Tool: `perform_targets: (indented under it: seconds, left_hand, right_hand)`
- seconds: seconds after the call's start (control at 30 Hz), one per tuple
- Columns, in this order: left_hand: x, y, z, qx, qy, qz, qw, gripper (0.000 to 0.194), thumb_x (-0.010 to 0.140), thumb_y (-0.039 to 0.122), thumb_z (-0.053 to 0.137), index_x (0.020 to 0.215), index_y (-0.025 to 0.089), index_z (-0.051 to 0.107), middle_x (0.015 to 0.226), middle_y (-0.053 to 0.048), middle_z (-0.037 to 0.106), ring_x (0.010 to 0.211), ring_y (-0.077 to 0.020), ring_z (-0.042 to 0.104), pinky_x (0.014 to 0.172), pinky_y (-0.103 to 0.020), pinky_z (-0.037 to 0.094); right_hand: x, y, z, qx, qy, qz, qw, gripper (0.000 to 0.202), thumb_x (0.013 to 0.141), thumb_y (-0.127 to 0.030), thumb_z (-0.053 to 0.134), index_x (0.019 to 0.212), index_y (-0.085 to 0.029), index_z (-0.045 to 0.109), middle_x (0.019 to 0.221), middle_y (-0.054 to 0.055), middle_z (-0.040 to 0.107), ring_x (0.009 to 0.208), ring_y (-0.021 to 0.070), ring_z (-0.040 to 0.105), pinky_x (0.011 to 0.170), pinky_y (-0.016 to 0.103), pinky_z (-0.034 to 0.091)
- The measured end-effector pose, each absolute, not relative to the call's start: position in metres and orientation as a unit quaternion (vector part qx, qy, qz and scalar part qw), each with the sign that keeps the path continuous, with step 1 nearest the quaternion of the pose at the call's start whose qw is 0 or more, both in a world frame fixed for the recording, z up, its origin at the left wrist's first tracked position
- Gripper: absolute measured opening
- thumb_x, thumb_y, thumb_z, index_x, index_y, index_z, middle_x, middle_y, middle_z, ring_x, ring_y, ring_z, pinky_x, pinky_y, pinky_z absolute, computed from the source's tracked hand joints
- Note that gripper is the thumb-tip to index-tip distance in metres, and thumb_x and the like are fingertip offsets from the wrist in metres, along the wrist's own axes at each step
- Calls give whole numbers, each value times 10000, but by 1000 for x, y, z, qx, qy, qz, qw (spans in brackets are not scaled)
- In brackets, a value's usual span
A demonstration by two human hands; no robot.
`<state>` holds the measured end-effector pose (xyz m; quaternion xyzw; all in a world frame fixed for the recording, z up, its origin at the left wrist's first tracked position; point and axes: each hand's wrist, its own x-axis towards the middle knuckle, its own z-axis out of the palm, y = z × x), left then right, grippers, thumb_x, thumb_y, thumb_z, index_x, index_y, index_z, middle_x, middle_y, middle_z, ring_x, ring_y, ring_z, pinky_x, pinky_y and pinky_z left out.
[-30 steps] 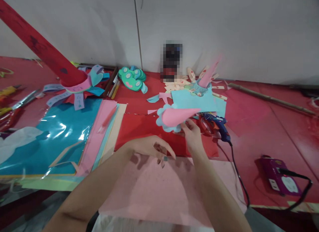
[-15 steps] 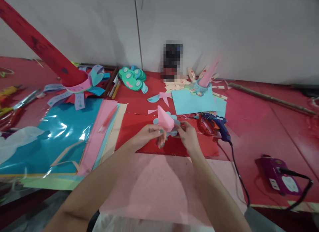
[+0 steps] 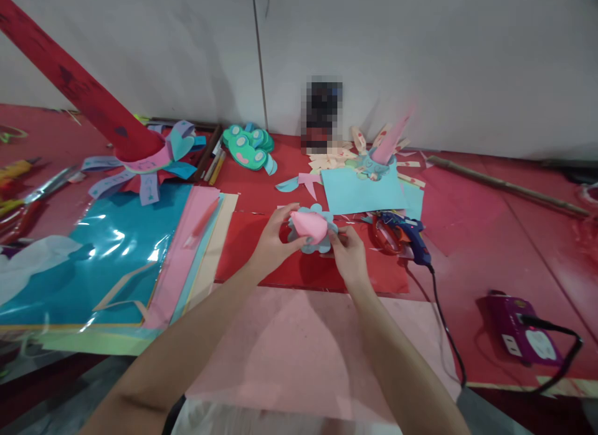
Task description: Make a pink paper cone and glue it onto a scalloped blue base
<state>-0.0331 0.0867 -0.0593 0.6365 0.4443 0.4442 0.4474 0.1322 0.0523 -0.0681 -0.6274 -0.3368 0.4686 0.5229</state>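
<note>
A pink paper cone (image 3: 310,227) stands on a light-blue scalloped paper flower (image 3: 312,247), its tip leaning toward me and to the left. My left hand (image 3: 276,240) curves around the left side of the cone and flower, thumb in front and fingers behind. With thumb and fingers closed, my right hand (image 3: 347,251) pinches the flower's right edge. Both hands are over a red sheet (image 3: 247,251), and a large pale pink sheet (image 3: 289,348) lies nearer to me.
A blue glue gun (image 3: 418,239) with a black cord lies to the right, near a purple power box (image 3: 523,329). Light-blue paper (image 3: 359,192) and a green frog cutout (image 3: 250,149) are behind. At left, a red cone (image 3: 93,92) stands by blue plastic-wrapped paper (image 3: 126,235).
My left hand has opened from a loose curl in front and wrapped around the left side of the cone and flower. The cone's tip has tilted down toward me; my right hand stays at the edge.
</note>
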Motion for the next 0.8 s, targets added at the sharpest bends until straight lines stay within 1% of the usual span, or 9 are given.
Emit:
perform_targets:
  seconds: [0.07, 0.13, 0.33, 0.4, 0.47, 0.53, 0.6, 0.7, 0.8]
  left_hand:
    - [-32, 84, -59, 660, 449, 406, 445, 637, 683, 346, 767, 1254, 254, 501, 1353, -100, 512, 1270, -264, 470, 1053, -416, 384]
    - [-32, 83, -59, 674, 456, 384, 436, 665, 689, 340, 765, 1286, 253, 486, 1372, -110, 501, 1298, -287, 443, 1067, -446, 368]
    - [-35, 86, -61, 699, 479, 384, 366, 583, 717, 341, 743, 1247, 232, 525, 1313, -103, 546, 1264, -287, 478, 1051, -443, 389]
    - [-35, 87, -61, 705, 478, 384, 357, 565, 722, 330, 736, 1240, 234, 530, 1302, -98, 560, 1264, -288, 478, 1051, -442, 390]
    - [-35, 87, -60, 707, 478, 376, 361, 566, 736, 319, 720, 1258, 235, 517, 1325, -102, 550, 1270, -288, 475, 1044, -441, 396]
    - [-35, 86, -58, 703, 483, 369, 368, 569, 752, 309, 700, 1278, 228, 500, 1339, -112, 543, 1268, -289, 480, 1032, -444, 405]
    - [-34, 84, -55, 699, 489, 364, 373, 564, 757, 303, 692, 1280, 222, 499, 1333, -118, 549, 1261, -293, 486, 1030, -450, 404]
    - [-34, 84, -52, 696, 497, 353, 381, 556, 755, 292, 690, 1276, 222, 510, 1326, -119, 558, 1252, -297, 491, 1036, -456, 393]
    - [-35, 84, -53, 695, 501, 345, 383, 574, 755, 280, 690, 1294, 237, 498, 1335, -108, 556, 1246, -294, 497, 1029, -452, 398]
  right_hand:
    - [130, 51, -67, -616, -340, 479, 524, 374, 683, -548, 684, 728, -215, 519, 596, -26, 639, 539, 156, 623, 481, 292, 563]
    - [129, 51, -65, -607, -344, 492, 520, 379, 678, -550, 690, 730, -214, 522, 602, -22, 644, 537, 151, 615, 491, 293, 566]
    - [131, 51, -63, -606, -381, 498, 489, 330, 699, -514, 679, 731, -212, 549, 650, -12, 632, 605, 153, 608, 504, 284, 567]
    - [133, 51, -64, -610, -399, 493, 475, 312, 706, -505, 665, 747, -212, 564, 688, -9, 635, 622, 154, 607, 504, 285, 562]
    - [136, 51, -65, -619, -425, 482, 451, 279, 734, -483, 630, 775, -213, 570, 684, -9, 635, 598, 154, 602, 504, 287, 545]
    - [138, 50, -65, -639, -466, 453, 412, 232, 768, -447, 588, 785, -217, 567, 630, -12, 617, 557, 157, 585, 521, 295, 517]
    - [139, 50, -64, -664, -515, 392, 373, 203, 783, -421, 571, 760, -220, 567, 630, 0, 610, 572, 170, 575, 574, 315, 491]
    - [141, 49, -61, -687, -558, 292, 361, 233, 808, -435, 549, 748, -213, 586, 784, 48, 632, 664, 190, 575, 669, 345, 462]
    - [144, 50, -57, -699, -547, 247, 390, 280, 843, -462, 515, 863, -205, 627, 953, 82, 624, 636, 169, 552, 679, 350, 455]
